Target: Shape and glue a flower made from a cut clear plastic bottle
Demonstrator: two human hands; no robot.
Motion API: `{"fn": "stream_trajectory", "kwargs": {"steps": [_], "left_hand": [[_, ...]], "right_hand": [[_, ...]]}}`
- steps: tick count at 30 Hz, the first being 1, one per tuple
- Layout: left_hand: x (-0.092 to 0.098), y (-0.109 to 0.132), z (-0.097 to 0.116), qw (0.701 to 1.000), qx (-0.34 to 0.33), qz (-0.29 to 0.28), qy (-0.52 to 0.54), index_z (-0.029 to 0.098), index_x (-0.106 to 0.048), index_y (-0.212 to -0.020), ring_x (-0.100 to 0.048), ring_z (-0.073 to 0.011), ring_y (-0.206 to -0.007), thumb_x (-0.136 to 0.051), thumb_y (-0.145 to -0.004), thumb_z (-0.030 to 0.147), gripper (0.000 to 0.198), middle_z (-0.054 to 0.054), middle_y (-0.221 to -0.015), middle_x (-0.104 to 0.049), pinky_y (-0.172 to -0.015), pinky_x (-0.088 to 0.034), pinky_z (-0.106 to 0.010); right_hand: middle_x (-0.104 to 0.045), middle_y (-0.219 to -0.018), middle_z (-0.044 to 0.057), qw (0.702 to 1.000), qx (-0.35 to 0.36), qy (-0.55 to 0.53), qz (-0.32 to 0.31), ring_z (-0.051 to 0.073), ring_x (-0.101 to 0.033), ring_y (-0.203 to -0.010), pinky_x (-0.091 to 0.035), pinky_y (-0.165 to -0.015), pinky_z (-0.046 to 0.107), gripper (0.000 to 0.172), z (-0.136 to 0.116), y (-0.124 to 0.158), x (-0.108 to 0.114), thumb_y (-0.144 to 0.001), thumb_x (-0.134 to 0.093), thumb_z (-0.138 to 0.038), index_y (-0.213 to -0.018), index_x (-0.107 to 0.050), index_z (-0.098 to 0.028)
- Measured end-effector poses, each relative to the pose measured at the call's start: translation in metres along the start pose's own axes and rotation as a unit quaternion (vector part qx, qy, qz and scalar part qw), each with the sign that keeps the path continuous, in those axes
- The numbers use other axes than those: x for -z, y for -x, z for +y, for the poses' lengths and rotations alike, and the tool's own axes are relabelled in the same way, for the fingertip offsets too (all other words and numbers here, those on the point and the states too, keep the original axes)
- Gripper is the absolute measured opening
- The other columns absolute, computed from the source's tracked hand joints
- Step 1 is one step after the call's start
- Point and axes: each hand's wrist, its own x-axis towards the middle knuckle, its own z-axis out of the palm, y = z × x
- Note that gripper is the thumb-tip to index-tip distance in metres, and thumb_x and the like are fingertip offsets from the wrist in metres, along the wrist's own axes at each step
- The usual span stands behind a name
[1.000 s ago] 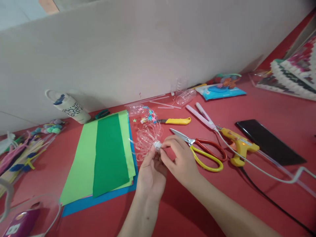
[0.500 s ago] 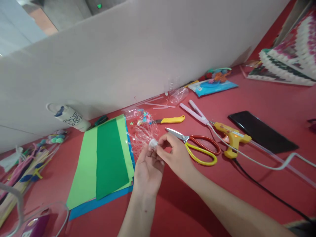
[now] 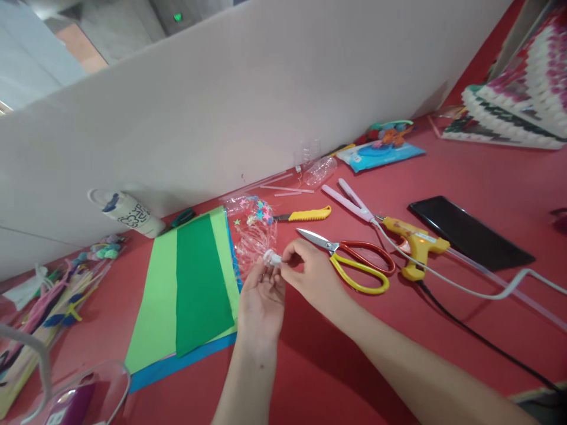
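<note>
A clear plastic bottle cut into thin strips (image 3: 256,241), with small coloured stars at its far end, lies over the red table beside a stack of green and blue paper sheets (image 3: 195,289). My right hand (image 3: 310,274) pinches the bottle's white neck (image 3: 271,257) between thumb and fingers. My left hand (image 3: 261,301) is just under the neck, fingers curled up against it.
Red-and-yellow scissors (image 3: 354,262), a yellow utility knife (image 3: 308,215), a yellow glue gun (image 3: 414,245) with its cord, a pink tool (image 3: 349,202), a black phone (image 3: 469,233), a clear bottle (image 3: 319,171), a white bottle (image 3: 126,212) and pipe cleaners (image 3: 53,295) lie around. A white partition stands behind.
The camera view has tilted and shifted a little. Both hands stay at the bottle neck, with the right fingers shifting slightly on it.
</note>
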Motion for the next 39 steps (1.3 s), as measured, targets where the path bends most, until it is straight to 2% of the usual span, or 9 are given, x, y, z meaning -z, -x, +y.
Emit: {"fn": "stream_trajectory", "kwargs": {"steps": [10, 15, 20, 22, 25, 28, 30, 35, 39], "left_hand": [[0.000, -0.006, 0.008, 0.999, -0.001, 0.025, 0.028, 0.011, -0.060, -0.076, -0.065, -0.0088, -0.059, -0.044, -0.088, 0.007, 0.021, -0.003, -0.063, -0.064, -0.062, -0.057, -0.016], [0.004, -0.009, 0.020, 0.999, 0.001, -0.007, 0.042, 0.009, -0.061, -0.078, -0.065, -0.0075, -0.056, -0.041, -0.091, 0.006, 0.024, -0.003, -0.063, -0.066, -0.059, -0.057, -0.016], [0.001, -0.008, 0.019, 0.999, 0.020, -0.003, 0.025, 0.010, -0.061, -0.077, -0.066, -0.0094, -0.059, -0.041, -0.090, 0.006, 0.024, -0.003, -0.062, -0.066, -0.056, -0.058, -0.016], [-0.002, -0.004, 0.015, 0.999, 0.030, -0.010, 0.026, 0.010, -0.061, -0.077, -0.066, -0.0095, -0.058, -0.042, -0.090, 0.006, 0.023, -0.003, -0.064, -0.067, -0.055, -0.058, -0.016], [-0.003, 0.004, 0.010, 0.998, 0.047, -0.012, 0.028, 0.010, -0.061, -0.075, -0.067, -0.0101, -0.057, -0.042, -0.090, 0.006, 0.025, -0.004, -0.064, -0.067, -0.055, -0.058, -0.017], [0.001, 0.008, 0.010, 0.998, 0.051, -0.013, 0.029, 0.010, -0.061, -0.074, -0.067, -0.0103, -0.057, -0.040, -0.090, 0.006, 0.027, -0.003, -0.064, -0.067, -0.055, -0.059, -0.018], [0.006, 0.009, 0.012, 0.998, 0.049, -0.010, 0.028, 0.010, -0.061, -0.074, -0.066, -0.0099, -0.056, -0.039, -0.091, 0.006, 0.028, -0.003, -0.063, -0.067, -0.054, -0.059, -0.017], [0.010, 0.013, 0.012, 0.999, 0.050, -0.002, 0.018, 0.009, -0.062, -0.076, -0.066, -0.0101, -0.056, -0.038, -0.091, 0.007, 0.028, -0.004, -0.064, -0.068, -0.053, -0.058, -0.017], [0.007, 0.024, 0.007, 0.998, 0.065, -0.006, 0.016, 0.009, -0.062, -0.072, -0.066, -0.0106, -0.055, -0.038, -0.091, 0.008, 0.031, -0.003, -0.060, -0.066, -0.051, -0.058, -0.016]], "right_hand": [[-0.059, -0.081, 0.002, 0.993, 0.056, 0.093, -0.036, 0.015, -0.057, -0.076, -0.045, -0.071, 0.028, 0.007, -0.003, 0.000, 0.020, -0.075, -0.052, -0.014, -0.079, -0.052, -0.020], [-0.064, -0.078, 0.002, 0.957, -0.014, 0.287, 0.031, 0.016, -0.059, -0.068, -0.043, -0.064, 0.029, 0.010, 0.002, 0.032, 0.095, -0.083, -0.047, -0.025, -0.080, -0.056, -0.021], [-0.066, -0.081, 0.006, 0.868, -0.123, 0.458, 0.146, 0.019, -0.059, -0.064, -0.039, -0.057, 0.029, 0.019, 0.012, 0.062, 0.180, -0.081, -0.049, -0.035, -0.082, -0.060, -0.020], [-0.065, -0.070, 0.006, 0.818, -0.219, 0.523, 0.101, 0.021, -0.059, -0.061, -0.035, -0.052, 0.029, 0.019, 0.011, 0.059, 0.198, -0.082, -0.049, -0.034, -0.078, -0.060, -0.019], [-0.067, -0.073, 0.006, 0.782, -0.278, 0.558, 0.021, 0.021, -0.061, -0.066, -0.034, -0.052, 0.028, 0.017, 0.007, 0.052, 0.207, -0.083, -0.049, -0.030, -0.077, -0.061, -0.020], [-0.068, -0.088, 0.005, 0.805, -0.195, 0.559, -0.047, 0.018, -0.062, -0.072, -0.036, -0.056, 0.025, 0.014, 0.006, 0.059, 0.202, -0.081, -0.053, -0.029, -0.088, -0.064, -0.023], [-0.067, -0.090, 0.006, 0.787, -0.174, 0.585, -0.088, 0.018, -0.063, -0.072, -0.035, -0.055, 0.025, 0.010, 0.008, 0.068, 0.197, -0.076, -0.058, -0.024, -0.083, -0.066, -0.021], [-0.068, -0.072, 0.010, 0.734, -0.211, 0.645, -0.019, 0.024, -0.065, -0.067, -0.029, -0.050, 0.027, 0.023, 0.008, 0.054, 0.204, -0.085, -0.044, -0.020, -0.078, -0.067, -0.018], [-0.069, -0.088, 0.018, 0.719, -0.204, 0.660, 0.080, 0.028, -0.065, -0.084, -0.036, -0.059, 0.030, 0.030, 0.004, 0.003, 0.225, -0.089, -0.039, -0.024, -0.095, -0.066, -0.014]]}}
